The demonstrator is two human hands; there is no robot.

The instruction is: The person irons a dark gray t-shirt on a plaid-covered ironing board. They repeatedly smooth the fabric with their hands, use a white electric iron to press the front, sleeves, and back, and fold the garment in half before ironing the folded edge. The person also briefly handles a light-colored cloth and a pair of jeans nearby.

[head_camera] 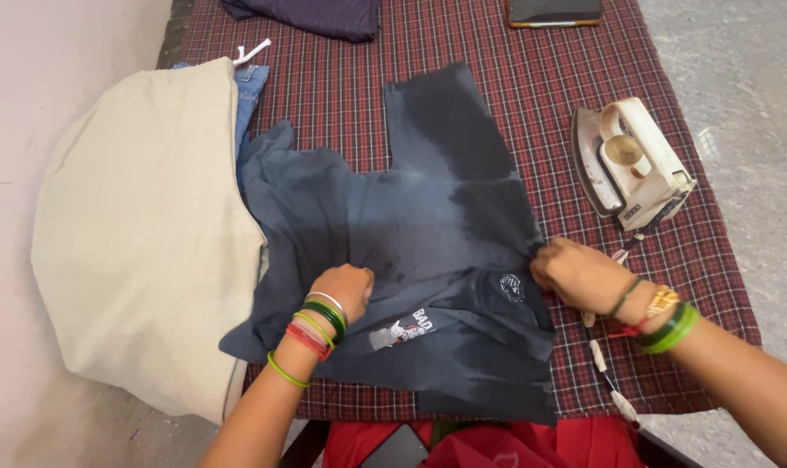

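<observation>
We are spreading the dark shirt on the checked table: our left hand is pressing down in a fist, our right hand is pinching its edge. Pulling evenly outward flattens creases, clear of the iron beside it.

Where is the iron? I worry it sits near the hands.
The iron rests at the table's right side, just beyond the right hand, beside the dark shirt.
</observation>
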